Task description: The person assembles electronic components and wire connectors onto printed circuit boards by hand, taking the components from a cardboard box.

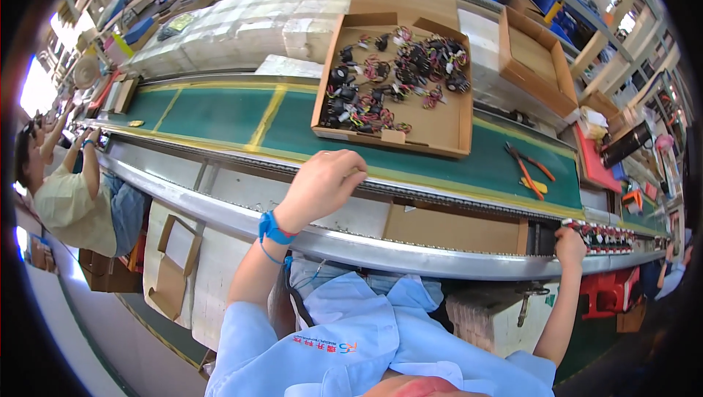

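Note:
My left hand (pixel 322 181), a blue strap on its wrist, hovers over the near edge of the green conveyor belt (pixel 212 113). Its fingers are curled together, and whatever they hold, if anything, is hidden. Just beyond it a shallow cardboard box (pixel 447 122) sits on the belt, with several small black parts with coloured wires (pixel 428 60) in it. Far to the right, my right hand (pixel 570 246) is closed at the metal rail, beside a dark block (pixel 542 236) and a row of red-and-white parts (pixel 608 239). What its fingers grip cannot be made out.
Orange-handled pliers (pixel 529 170) lie on the belt right of the box. An open cardboard box (pixel 538 60) stands behind. A silver rail (pixel 351 245) with a chain runs between me and the belt. Another person (pixel 77 199) works at the far left.

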The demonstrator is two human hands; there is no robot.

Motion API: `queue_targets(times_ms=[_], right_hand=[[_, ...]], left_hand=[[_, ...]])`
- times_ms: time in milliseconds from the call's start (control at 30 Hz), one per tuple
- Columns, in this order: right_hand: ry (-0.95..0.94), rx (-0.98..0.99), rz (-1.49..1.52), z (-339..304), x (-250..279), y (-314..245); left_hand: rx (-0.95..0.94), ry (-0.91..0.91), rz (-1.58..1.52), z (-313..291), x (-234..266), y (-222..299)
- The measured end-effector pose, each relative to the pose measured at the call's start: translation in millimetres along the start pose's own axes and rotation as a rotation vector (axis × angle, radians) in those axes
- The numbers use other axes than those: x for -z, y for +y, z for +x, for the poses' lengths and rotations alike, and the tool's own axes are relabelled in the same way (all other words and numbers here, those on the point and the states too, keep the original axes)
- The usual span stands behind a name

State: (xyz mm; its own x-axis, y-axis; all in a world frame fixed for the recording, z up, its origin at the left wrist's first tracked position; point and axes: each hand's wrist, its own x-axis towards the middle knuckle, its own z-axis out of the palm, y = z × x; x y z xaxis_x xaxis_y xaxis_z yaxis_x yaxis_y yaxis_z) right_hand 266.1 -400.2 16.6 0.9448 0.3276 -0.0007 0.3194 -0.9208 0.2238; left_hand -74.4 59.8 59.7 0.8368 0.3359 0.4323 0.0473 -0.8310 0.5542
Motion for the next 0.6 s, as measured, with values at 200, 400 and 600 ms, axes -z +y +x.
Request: queue_targets(times_ms=[200, 400, 600], right_hand=[[0.148, -0.016, -0.026, 18.4, -29.6, 41.7], [0.248, 0.285, 0.347, 3.1, 33.5, -68.2], [0.261, 1.036, 0.847, -43.6, 100.5, -226.5]], left_hand=[[-0.09, -0.11, 0.039, 5.6, -8.5, -14.6], [-0.361, -0.194, 0.135, 17.1, -44.4, -6.5], [-0.47, -0.245, 0.066, 21.8, -106.1, 25.6]])
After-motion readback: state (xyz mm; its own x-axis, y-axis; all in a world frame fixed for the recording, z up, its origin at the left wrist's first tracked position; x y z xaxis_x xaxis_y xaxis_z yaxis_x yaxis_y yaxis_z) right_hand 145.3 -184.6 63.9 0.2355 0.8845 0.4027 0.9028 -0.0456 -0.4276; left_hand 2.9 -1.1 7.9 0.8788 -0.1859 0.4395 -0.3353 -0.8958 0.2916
